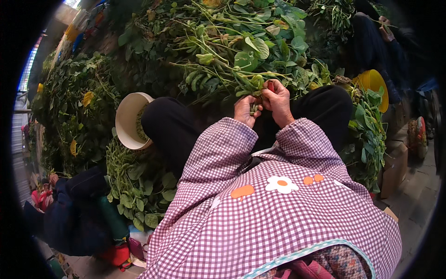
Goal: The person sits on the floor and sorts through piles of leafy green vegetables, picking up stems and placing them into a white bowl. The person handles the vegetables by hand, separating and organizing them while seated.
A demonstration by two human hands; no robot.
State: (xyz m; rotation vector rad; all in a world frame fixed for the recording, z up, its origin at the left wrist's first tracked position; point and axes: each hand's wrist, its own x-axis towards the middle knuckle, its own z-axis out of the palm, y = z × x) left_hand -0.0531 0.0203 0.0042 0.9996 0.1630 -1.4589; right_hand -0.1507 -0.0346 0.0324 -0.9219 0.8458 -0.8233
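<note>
My left hand is curled around several green bean pods, its fingertips close to my right hand. My right hand pinches a small red object; most of it is hidden by the fingers, so I cannot tell its kind. Both hands meet at the near end of a bunch of cut soybean stems bearing pods, which lies on the heap before me. Beside my left knee a white plastic bucket leans towards me, with small green pods or beans inside.
A large heap of leafy bean plants spreads in front, with more plants at my left and right. A yellow bucket lies tilted beyond my right knee. Other people sit at right and lower left. A cardboard box stands at right.
</note>
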